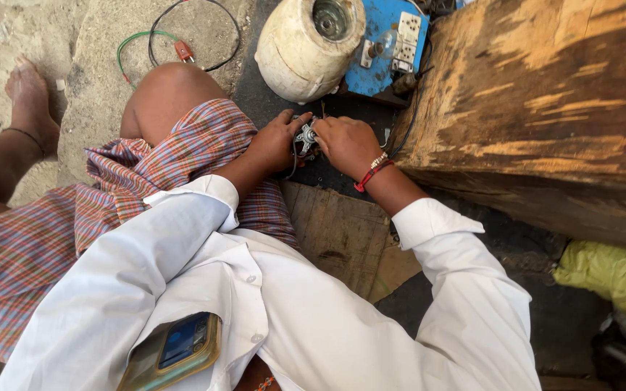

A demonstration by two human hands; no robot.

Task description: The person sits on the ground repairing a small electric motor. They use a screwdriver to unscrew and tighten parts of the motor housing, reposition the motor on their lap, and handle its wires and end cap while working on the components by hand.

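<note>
- Nearest the camera, a phone (174, 349) in a clear yellowish case sits in the chest pocket of the person's white shirt (269, 304).
- A checked cloth (103, 210) covers the lap and the raised knee on the person's left.
- A worn wooden board (338, 232) lies on the ground between the arms.
- The left hand (275, 141) is curled around the left side of a small grey metal part (305, 136), fingers bent and pressing on it.
- The right hand (345, 143) closes on the same part from the other side, fingertips pinching it; a red thread and a beaded band (372, 170) circle that wrist.
- The metal part sits low on the dark ground, just in front of the cream tank.
- A big scuffed wooden block (545, 108) stands just beside the right hand.
- Further off, a cream tank (302, 51) lies on its side, touching a blue switch board (393, 43) with a bulb.
- Green and black wires (175, 32) loop on the stone beyond the knee.
</note>
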